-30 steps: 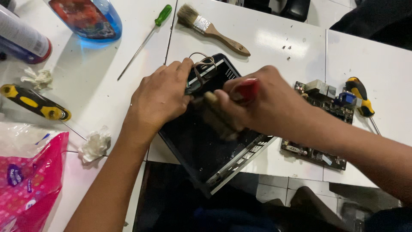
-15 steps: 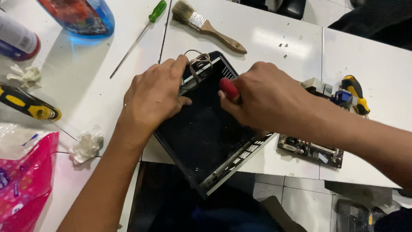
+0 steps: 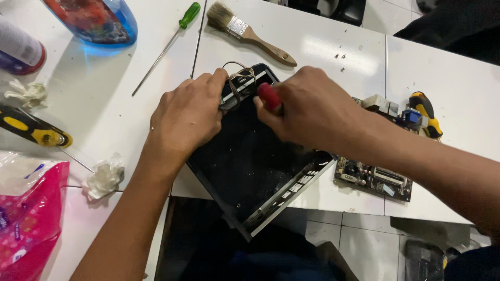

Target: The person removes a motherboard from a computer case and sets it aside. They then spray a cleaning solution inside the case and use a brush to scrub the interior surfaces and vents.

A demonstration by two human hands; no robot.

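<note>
Casing first: the shallow black metal device shell (image 3: 250,161) lies tilted on the white worktop (image 3: 323,47), its near corner overhanging the edge towards six o'clock. It looks emptied, dusty inside, with a slotted silver panel along its right-hand side and a loop of thin wires (image 3: 237,78) at the twelve o'clock corner. My left hand (image 3: 187,117) clamps that corner, fingers curled over the rim. My right hand (image 3: 312,112) is closed round a red-handled tool (image 3: 269,96); its tip is hidden. I'd judge steady downward pressure matters here. A green circuit board (image 3: 372,177) sits at three o'clock, a wooden-handled paintbrush (image 3: 250,34) at twelve.
</note>
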